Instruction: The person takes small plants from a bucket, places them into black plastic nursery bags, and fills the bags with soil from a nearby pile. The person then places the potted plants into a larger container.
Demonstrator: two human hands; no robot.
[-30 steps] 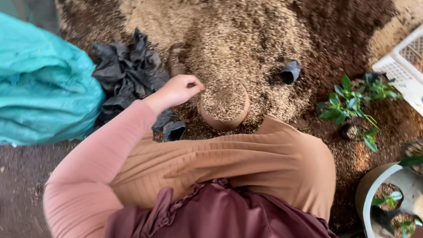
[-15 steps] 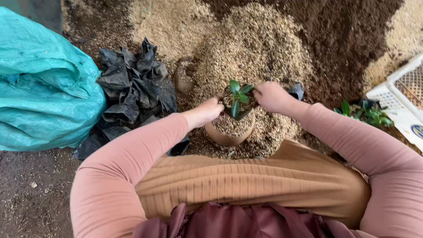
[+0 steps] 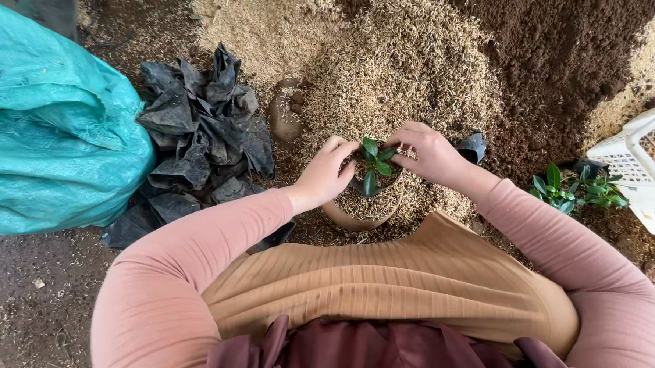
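Dark soil point(image 3: 568, 62) and a heap of pale husks point(image 3: 406, 70) cover the ground. Far left, a teal sack point(image 3: 43, 127), then crumpled black bags point(image 3: 197, 134). Left hand point(image 3: 326, 175) cups the small green seedling point(image 3: 375, 164) in the clay pot point(image 3: 355, 218); right hand point(image 3: 430, 153) pinches it from the other side. More seedlings point(image 3: 574, 189) beside a white crate point(image 3: 649, 161).
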